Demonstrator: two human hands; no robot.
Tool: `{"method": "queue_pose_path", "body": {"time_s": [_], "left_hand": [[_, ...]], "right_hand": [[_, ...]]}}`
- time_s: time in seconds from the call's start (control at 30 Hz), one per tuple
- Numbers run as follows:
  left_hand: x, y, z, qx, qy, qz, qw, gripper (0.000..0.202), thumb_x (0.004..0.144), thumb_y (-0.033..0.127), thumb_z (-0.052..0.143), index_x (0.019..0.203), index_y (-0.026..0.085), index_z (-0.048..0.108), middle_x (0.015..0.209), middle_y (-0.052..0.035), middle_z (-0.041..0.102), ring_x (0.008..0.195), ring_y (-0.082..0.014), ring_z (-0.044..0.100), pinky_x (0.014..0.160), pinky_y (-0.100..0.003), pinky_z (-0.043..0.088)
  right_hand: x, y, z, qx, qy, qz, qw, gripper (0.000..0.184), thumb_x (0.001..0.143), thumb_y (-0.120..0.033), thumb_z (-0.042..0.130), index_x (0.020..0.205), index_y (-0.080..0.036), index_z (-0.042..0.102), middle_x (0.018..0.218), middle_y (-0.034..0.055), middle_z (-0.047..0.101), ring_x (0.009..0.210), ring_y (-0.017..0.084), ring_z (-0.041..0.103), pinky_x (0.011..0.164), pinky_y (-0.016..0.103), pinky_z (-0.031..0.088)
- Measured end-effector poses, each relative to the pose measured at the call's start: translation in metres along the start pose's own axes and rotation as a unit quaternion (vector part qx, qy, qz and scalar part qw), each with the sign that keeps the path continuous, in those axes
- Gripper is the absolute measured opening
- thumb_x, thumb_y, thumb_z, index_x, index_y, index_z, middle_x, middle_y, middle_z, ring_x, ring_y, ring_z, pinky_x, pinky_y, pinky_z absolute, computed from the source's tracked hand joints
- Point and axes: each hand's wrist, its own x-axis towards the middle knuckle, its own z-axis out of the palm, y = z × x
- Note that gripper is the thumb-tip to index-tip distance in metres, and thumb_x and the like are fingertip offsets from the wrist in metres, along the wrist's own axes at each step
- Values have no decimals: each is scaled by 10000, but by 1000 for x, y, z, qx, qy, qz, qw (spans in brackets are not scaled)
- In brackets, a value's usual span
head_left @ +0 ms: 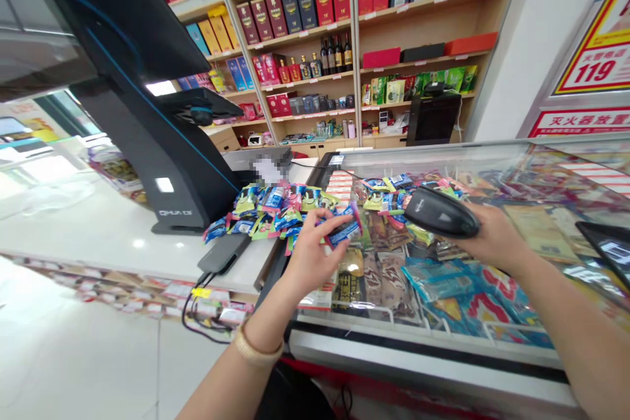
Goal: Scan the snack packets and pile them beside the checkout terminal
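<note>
While a small blue-and-purple foil packet (348, 226) is pinched between the thumb and fingers of the left hand (315, 251), its other fingers loosely curled, a black plastic handheld scanner (440, 212) is gripped by the right hand (492, 235), whose fingers are mostly hidden. The packet is held above the left part of a glass-topped display counter with a silver metal edge (418, 365); the scanner is held to its right, over the same glass. Brown pouches (388, 275) and turquoise plastic bags (453, 289) are seen through the pane. A heap of small multicoloured packets (266, 203) is spread across the join between a glossy white counter (113, 223) and the glass, and a smaller pile of similar packets (386, 200) is partly hidden by the scanner. A black sales terminal with a blue stripe (162, 138) is stood at the left, a flat grey box (224, 252) being set near its base. The room's back is lined with pale wooden shelves (423, 27), where upright cartons (322, 0) and dark bottles (339, 52) are ranged. Red-and-white signs (595, 69) are mounted at the right, and a pale tiled floor (123, 354) is shown below.
</note>
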Motion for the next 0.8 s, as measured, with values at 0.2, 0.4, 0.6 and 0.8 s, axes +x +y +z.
{"method": "queue_pose_path", "body": {"time_s": [0.2,0.4,0.6,0.8], "left_hand": [[-39,-40,-28,145,-111,7,983,423,851,139,607,1252,252,680,1182,-93,611,1111,-239,615,1007,-428,522],[-24,-30,-14,244,2,53,968,337,884,143,552,1172,224,708,1204,-131,605,1154,-302,572,998,-515,487],[32,0,49,120,-40,36,991,372,859,189,604,1224,199,678,1227,-134,614,1184,-282,593,1040,-454,475],[83,12,120,77,-81,-192,975,557,876,370,637,1360,106,556,1238,-227,641,1205,-327,618,1034,-418,469]], "right_hand": [[0,6,-1,-12,7,8,1000,332,697,-378,730,995,-233,749,794,48,762,722,279,718,639,355,548],[-1,23,-4,-53,56,30,997,300,692,-405,716,916,-205,738,807,76,764,711,286,714,607,354,525],[-1,29,-4,-90,121,51,987,345,730,-416,667,981,-190,736,799,96,760,685,277,703,632,362,528],[1,29,-3,-114,119,63,984,363,717,-423,666,1000,-204,730,817,84,764,719,269,713,635,341,528]]}}
